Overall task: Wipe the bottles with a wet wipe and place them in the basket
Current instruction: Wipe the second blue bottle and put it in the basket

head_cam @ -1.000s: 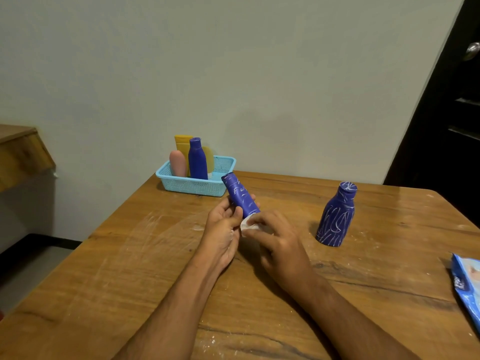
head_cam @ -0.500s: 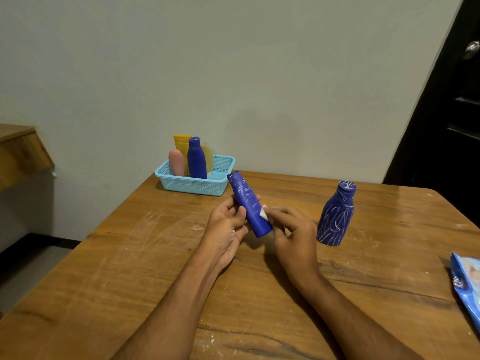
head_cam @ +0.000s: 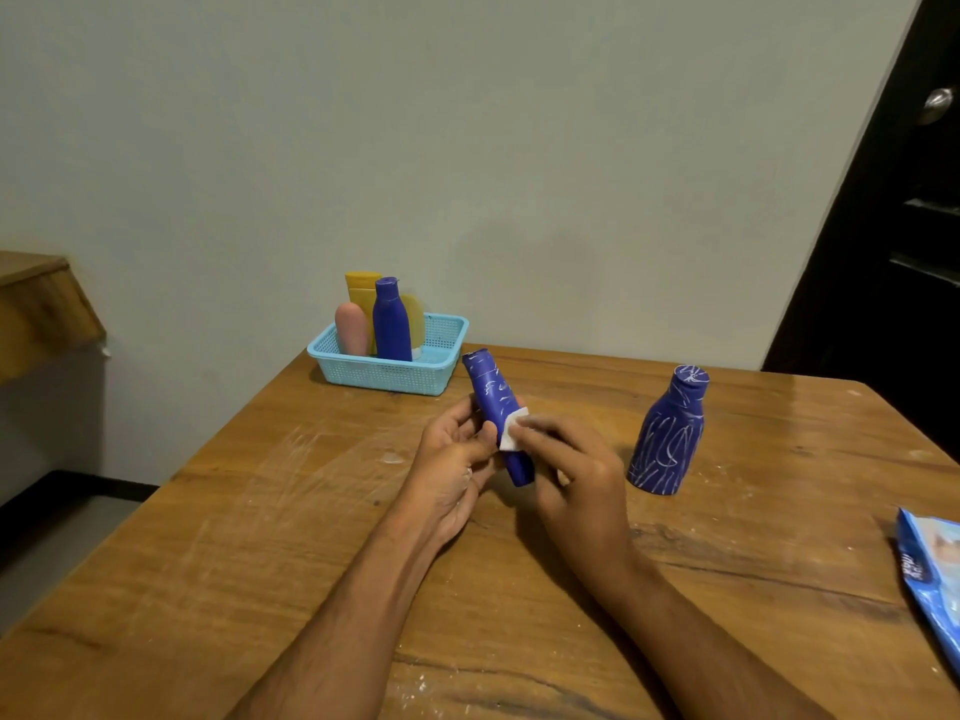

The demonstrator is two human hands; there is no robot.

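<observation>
The slim blue bottle (head_cam: 497, 415) is held above the wooden table (head_cam: 260, 537), tilted with its cap end up and leaning away toward the basket. White scribble marks cover its upper half, while the lower part looks plain blue. The left hand (head_cam: 453, 462) grips it from the left side, fingers and thumb curled round its middle. The right hand (head_cam: 574, 472) pinches a small white wipe (head_cam: 511, 432) and presses it against the bottle's right side, about midway along — the fingertips cover part of the wipe.

To the right, well apart from the hands, a wider blue bottle (head_cam: 668, 433) stands upright on the table, scribbled all over with white lines. At the table's far left corner sits the light blue basket (head_cam: 387, 374), with four bottles standing in its left part: a pink one (head_cam: 351, 328), a dark blue one (head_cam: 391, 322), a tall yellow one (head_cam: 361, 293) behind these, and a paler yellow one (head_cam: 414, 319) partly hidden. A blue wipe packet (head_cam: 932, 579) lies at the right edge of the table — cut off by the frame.
</observation>
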